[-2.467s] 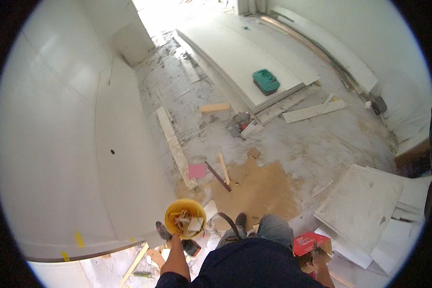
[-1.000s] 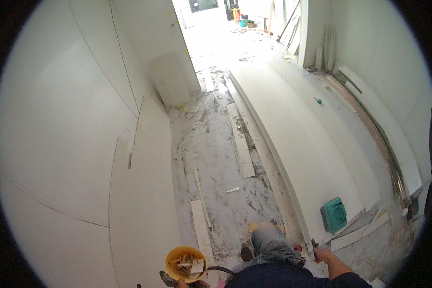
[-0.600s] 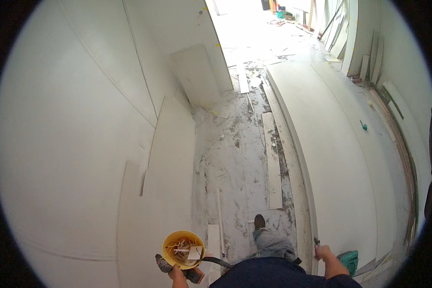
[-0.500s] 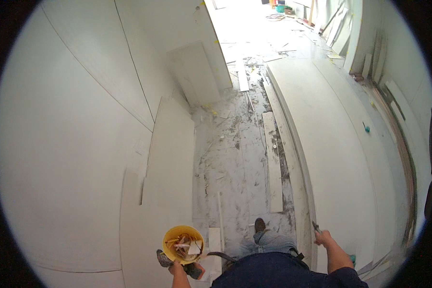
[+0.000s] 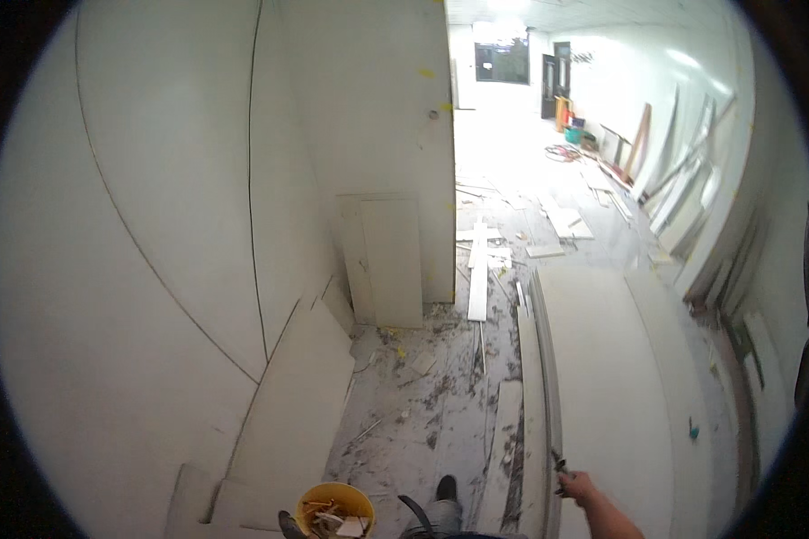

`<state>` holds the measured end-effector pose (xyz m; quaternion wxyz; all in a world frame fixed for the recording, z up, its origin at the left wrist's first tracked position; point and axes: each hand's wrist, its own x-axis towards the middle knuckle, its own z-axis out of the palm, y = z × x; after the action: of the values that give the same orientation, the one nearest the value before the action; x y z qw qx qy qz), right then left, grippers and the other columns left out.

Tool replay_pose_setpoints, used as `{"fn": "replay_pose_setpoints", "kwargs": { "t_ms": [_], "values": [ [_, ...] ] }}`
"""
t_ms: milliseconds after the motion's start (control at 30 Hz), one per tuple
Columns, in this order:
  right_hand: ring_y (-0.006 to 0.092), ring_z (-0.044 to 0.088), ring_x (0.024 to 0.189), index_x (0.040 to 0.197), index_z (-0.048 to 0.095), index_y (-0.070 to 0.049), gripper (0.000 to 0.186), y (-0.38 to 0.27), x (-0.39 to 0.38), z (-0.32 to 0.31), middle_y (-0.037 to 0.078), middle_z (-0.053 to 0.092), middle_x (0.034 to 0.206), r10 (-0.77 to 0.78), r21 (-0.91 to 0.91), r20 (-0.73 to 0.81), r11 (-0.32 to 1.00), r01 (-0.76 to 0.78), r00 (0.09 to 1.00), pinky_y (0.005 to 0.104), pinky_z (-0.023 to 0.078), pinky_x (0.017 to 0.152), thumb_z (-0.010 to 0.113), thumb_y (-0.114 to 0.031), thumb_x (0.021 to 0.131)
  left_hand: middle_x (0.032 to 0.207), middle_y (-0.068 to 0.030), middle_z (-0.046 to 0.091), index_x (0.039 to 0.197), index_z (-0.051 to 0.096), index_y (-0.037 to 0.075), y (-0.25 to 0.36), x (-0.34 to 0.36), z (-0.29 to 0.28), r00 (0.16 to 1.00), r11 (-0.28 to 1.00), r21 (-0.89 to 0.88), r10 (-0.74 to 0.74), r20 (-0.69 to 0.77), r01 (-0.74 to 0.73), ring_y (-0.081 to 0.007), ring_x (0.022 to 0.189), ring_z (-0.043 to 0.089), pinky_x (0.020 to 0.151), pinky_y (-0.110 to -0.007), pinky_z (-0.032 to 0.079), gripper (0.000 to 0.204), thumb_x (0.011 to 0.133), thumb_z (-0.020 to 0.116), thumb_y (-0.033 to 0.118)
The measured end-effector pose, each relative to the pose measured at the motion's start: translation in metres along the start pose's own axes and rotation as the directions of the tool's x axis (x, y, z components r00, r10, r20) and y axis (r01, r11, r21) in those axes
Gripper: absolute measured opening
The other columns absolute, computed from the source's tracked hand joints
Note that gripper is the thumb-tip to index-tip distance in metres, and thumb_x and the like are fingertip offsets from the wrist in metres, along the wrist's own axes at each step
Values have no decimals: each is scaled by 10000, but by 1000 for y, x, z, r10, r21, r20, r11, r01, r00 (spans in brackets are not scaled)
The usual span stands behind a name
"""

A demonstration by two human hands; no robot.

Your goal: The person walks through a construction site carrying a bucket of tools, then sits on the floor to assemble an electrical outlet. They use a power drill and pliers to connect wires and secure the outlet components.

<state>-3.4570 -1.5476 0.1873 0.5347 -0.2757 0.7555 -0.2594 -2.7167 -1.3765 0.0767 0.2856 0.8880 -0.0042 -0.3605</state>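
Note:
My right hand is closed on a small dark-handled hand tool, held over the left edge of a long stack of white boards. At the bottom edge is a yellow bucket holding wood scraps and offcuts. Just left of it pokes up a dark tool, only partly visible; my left hand is hidden below the frame. My shoe shows on the debris-strewn floor beside the bucket.
Loose boards lean along the left wall; another panel leans beside the doorway. Narrow strips and scraps litter the floor. Beyond the opening are leaning planks, coiled hose, a green container and a window.
The view has advanced along the boards and tilted up toward the doorway and far room. The teal box has left view, and my left hand has dropped out at the lower edge.

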Motion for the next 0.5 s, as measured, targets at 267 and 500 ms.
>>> {"fn": "replay_pose_setpoints", "kwargs": {
  "t_ms": [267, 500],
  "values": [
    [154, 632, 744, 935, 745, 2, 539, -267, 195, 66, 66, 660, 825, -43, -335, 220, 935, 117, 974, 388, 529, 652, 806, -530, 878, 1179, -179, 678, 1256, 651, -23, 233, 6, 172, 996, 995, -55, 77, -39, -79, -330, 995, 667, 894, -499, 559, 481, 913, 791, 283],
    [201, 653, 748, 927, 714, 5, 617, -510, 414, 259, 79, 686, 797, 18, -536, 454, 805, 257, 891, 421, 525, 676, 815, -598, 848, 1396, -195, 626, 1414, 548, -34, 514, 20, 328, 977, 978, -91, 178, -121, -189, -326, 1281, 608, 1089, -390, 471, 841, 757, 864, 385]
  ]
}}
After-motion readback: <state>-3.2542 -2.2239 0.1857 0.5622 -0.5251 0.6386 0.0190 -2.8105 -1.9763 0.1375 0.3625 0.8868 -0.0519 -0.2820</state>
